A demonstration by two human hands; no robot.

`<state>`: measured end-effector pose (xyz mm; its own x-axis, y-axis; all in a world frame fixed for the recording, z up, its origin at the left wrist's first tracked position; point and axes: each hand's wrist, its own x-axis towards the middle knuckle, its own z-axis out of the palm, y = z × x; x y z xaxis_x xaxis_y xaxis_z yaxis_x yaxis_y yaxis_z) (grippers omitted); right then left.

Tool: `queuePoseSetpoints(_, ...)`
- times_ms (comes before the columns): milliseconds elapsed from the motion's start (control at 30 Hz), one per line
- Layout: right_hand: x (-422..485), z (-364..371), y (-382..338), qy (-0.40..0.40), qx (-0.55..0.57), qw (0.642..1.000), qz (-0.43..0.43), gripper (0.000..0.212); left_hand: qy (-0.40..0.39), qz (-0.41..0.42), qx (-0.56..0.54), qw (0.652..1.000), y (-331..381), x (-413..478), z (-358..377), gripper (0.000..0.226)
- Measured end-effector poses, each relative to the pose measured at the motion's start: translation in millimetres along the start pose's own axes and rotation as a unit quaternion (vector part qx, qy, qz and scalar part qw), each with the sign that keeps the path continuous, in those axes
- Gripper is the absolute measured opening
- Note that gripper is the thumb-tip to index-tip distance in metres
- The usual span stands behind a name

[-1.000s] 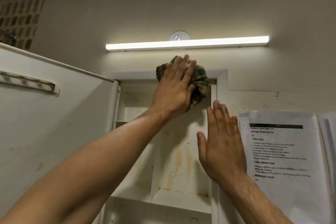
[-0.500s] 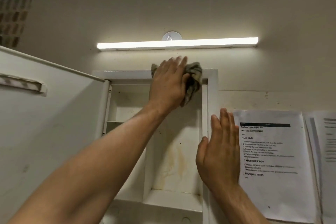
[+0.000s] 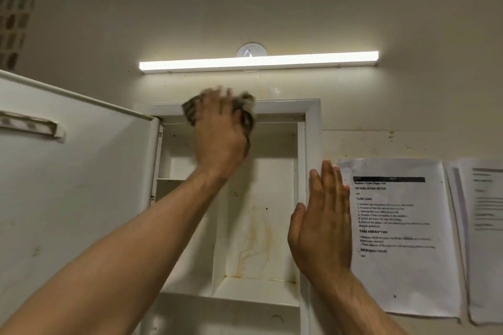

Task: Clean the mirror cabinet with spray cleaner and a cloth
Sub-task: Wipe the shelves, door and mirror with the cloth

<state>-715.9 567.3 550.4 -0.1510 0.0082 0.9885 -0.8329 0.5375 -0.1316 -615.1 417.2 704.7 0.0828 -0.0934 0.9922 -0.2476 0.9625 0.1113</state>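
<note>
The white mirror cabinet (image 3: 312, 128) is set in the wall, and its door (image 3: 81, 185) hangs open to the left. Its inside back panel (image 3: 255, 236) carries a yellowish stain. My left hand (image 3: 220, 139) presses a dark patterned cloth (image 3: 246, 107) against the cabinet's top frame; hand and cloth are blurred by motion. My right hand (image 3: 322, 226) lies flat with straight fingers on the cabinet's right frame edge. No spray bottle is in view.
A lit strip light (image 3: 258, 61) runs along the wall just above the cabinet. Printed sheets (image 3: 402, 239) and a second sheet (image 3: 487, 226) hang on the wall to the right. A shelf (image 3: 255, 291) crosses the cabinet's lower part.
My left hand has slid the cloth leftward along the top frame. My right hand has shifted slightly right, from the cabinet opening onto the right frame.
</note>
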Motion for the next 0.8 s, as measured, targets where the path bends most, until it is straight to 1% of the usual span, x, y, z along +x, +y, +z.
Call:
queuePoseSetpoints(67, 0.1, -0.4, 1.1, 0.005, -0.005, 1.000, 0.001, 0.070, -0.054, 0.126, -0.027, 0.990, 35.4, -0.5, 10.7, 0.055)
queuePoseSetpoints(100, -0.4, -0.9, 0.8, 0.010, -0.001, 1.000, 0.009, 0.071, -0.077, 0.165, -0.044, 0.982, 52.6, 0.0, 15.9, 0.055)
queuePoseSetpoints(167, -2.5, -3.4, 0.4, 0.020, 0.026, 0.999, 0.030, 0.073, -0.093, 0.208, -0.069, 0.971, 80.6, 2.3, 25.1, 0.052)
queuePoseSetpoints(233, -5.4, -5.7, 2.0, 0.026, 0.080, 0.995, 0.051, 0.074, -0.088, 0.225, -0.081, 0.967, 91.3, 5.8, 27.8, 0.051)
queuePoseSetpoints(333, -10.7, -7.8, 9.4, 0.019, 0.146, 0.984, 0.102, 0.071, -0.106, 0.270, -0.067, 0.955, 82.3, -3.0, 28.1, 0.054)
queuePoseSetpoints(400, -13.0, -9.3, 14.9, 0.014, 0.151, 0.980, 0.128, 0.071, -0.121, 0.334, -0.065, 0.932, 69.9, -21.0, 25.7, 0.056)
queuePoseSetpoints(467, -14.7, -11.3, 16.8, 0.005, 0.148, 0.979, 0.140, 0.072, -0.117, 0.391, -0.070, 0.910, 56.3, -41.8, 24.5, 0.055)
queuePoseSetpoints(500, -15.4, -11.5, 16.6, 0.000, 0.144, 0.979, 0.142, 0.073, -0.109, 0.395, -0.068, 0.910, 53.4, -51.4, 25.3, 0.055)
queuePoseSetpoints(533, -17.8, -11.4, 16.0, -0.010, 0.136, 0.980, 0.143, 0.074, -0.107, 0.375, -0.067, 0.918, 54.5, -61.7, 25.7, 0.056)
queuePoseSetpoints(600, -26.5, -10.0, 14.2, -0.030, 0.109, 0.984, 0.139, 0.074, -0.121, 0.300, -0.076, 0.943, 66.1, -80.3, 25.7, 0.058)
queuePoseSetpoints(633, -35.3, -9.9, 13.6, -0.040, 0.094, 0.985, 0.136, 0.073, -0.133, 0.293, -0.082, 0.943, 71.5, -90.2, 26.3, 0.059)
queuePoseSetpoints(667, -43.8, -9.5, 12.2, -0.046, 0.084, 0.986, 0.133, 0.072, -0.136, 0.321, -0.078, 0.934, 73.4, -96.0, 26.7, 0.058)
queuePoseSetpoints(733, -64.7, -9.1, 8.6, -0.063, 0.047, 0.990, 0.119, 0.071, -0.142, 0.403, -0.057, 0.902, 68.5, -99.4, 23.8, 0.056)
queuePoseSetpoints(767, -74.3, -8.2, 6.4, -0.073, 0.014, 0.992, 0.104, 0.072, -0.131, 0.411, -0.050, 0.901, 66.7, -96.1, 22.7, 0.056)
queuePoseSetpoints(800, -86.8, -7.9, 5.3, -0.089, -0.026, 0.992, 0.086, 0.074, -0.122, 0.386, -0.043, 0.914, 67.3, -97.7, 22.5, 0.056)
